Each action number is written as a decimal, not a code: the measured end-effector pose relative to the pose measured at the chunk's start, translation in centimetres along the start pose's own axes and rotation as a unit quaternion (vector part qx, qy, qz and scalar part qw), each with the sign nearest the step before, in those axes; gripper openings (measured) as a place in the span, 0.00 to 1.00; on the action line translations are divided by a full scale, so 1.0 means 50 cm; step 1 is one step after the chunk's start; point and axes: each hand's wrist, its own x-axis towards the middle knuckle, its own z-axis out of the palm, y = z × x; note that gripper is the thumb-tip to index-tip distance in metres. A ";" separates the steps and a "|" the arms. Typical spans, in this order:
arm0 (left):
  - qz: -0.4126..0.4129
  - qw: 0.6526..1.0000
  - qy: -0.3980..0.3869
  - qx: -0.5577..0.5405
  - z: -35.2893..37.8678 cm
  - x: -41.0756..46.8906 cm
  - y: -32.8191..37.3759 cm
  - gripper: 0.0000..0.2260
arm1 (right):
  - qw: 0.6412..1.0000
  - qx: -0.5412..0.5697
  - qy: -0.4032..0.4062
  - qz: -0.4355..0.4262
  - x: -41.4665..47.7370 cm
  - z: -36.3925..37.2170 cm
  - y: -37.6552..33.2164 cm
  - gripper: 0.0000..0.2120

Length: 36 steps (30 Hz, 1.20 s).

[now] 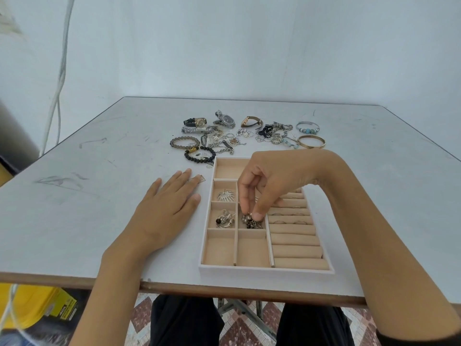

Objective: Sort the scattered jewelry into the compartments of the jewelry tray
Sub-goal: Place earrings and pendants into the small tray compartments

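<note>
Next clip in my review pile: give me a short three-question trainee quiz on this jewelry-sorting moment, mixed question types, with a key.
1. True or false: the left hand lies flat on the table beside the jewelry tray.
2. Multiple choice: the right hand has its fingers at a cluster of dark beaded earrings in which compartment? A) the long one at the far end B) a small square one in the middle row C) the ring rolls
3. Fill in: the gold bangle lies on the table at the far ______ end of the unsorted pile.

Key: 1 true; 2 B; 3 right.
</note>
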 end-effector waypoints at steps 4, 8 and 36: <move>0.000 1.000 0.000 0.003 0.001 0.001 -0.001 0.23 | 1.000 -0.018 0.001 0.002 0.000 0.000 -0.002 0.07; 0.003 1.000 0.002 0.002 0.002 0.001 -0.003 0.22 | 0.999 -0.034 0.005 -0.002 -0.004 0.000 -0.006 0.06; 0.009 1.000 0.006 -0.009 0.005 0.004 -0.005 0.30 | 0.999 0.001 0.012 -0.051 0.001 -0.006 0.011 0.08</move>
